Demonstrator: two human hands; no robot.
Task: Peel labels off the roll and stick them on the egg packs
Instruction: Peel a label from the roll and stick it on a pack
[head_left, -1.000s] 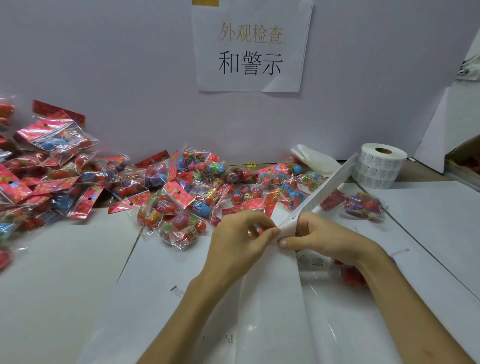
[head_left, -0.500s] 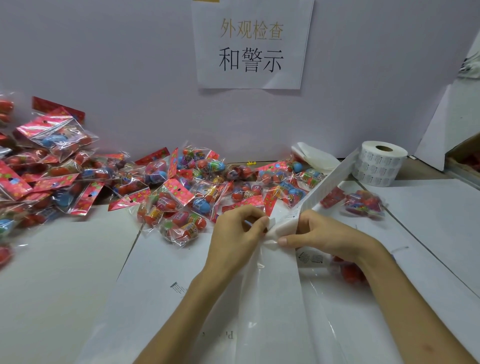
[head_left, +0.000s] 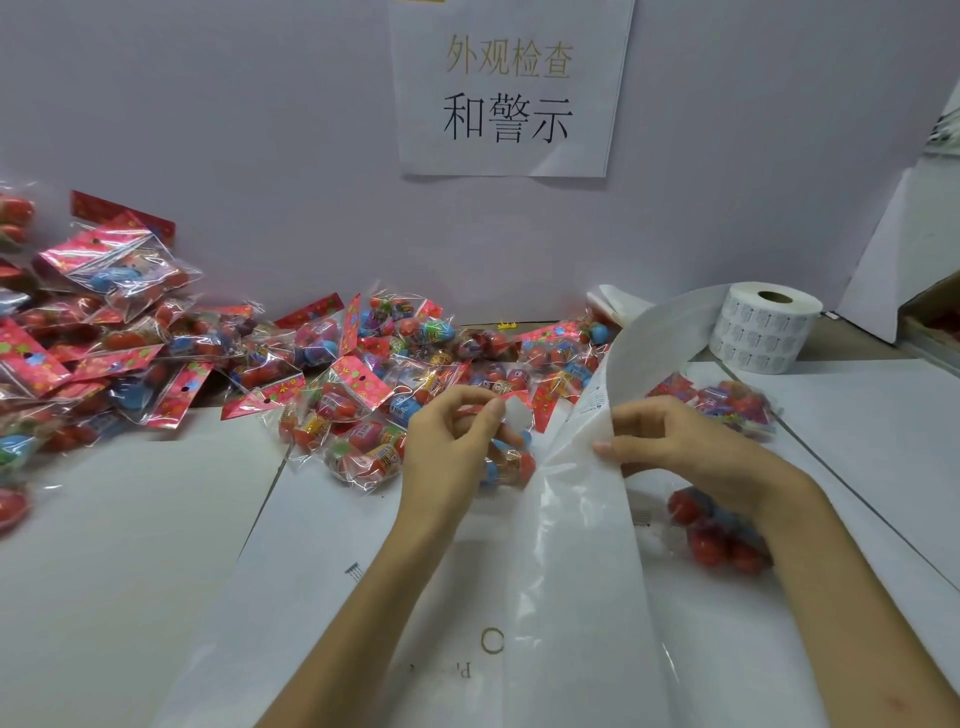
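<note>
A white label roll (head_left: 763, 332) stands at the back right, and its backing strip (head_left: 623, 358) runs down toward me. My right hand (head_left: 670, 447) pinches this strip near its middle. My left hand (head_left: 452, 441) pinches a small white peeled label (head_left: 515, 413) just left of the strip, above an egg pack (head_left: 511, 462) lying under the fingers. A heap of clear egg packs (head_left: 363, 374) with red header cards spreads across the back of the table. One more egg pack (head_left: 722, 535) lies partly under my right wrist.
Further egg packs (head_left: 93, 322) pile high at the far left. A single pack (head_left: 727, 405) lies right of the strip. A paper sign (head_left: 509, 88) hangs on the grey back wall. White sheets (head_left: 130, 545) cover the table in front. A cardboard box edge (head_left: 935, 322) shows at far right.
My left hand has pulled away from the strip to the left with a peeled label in its fingers. The strip has bowed upward and my right hand still holds it.
</note>
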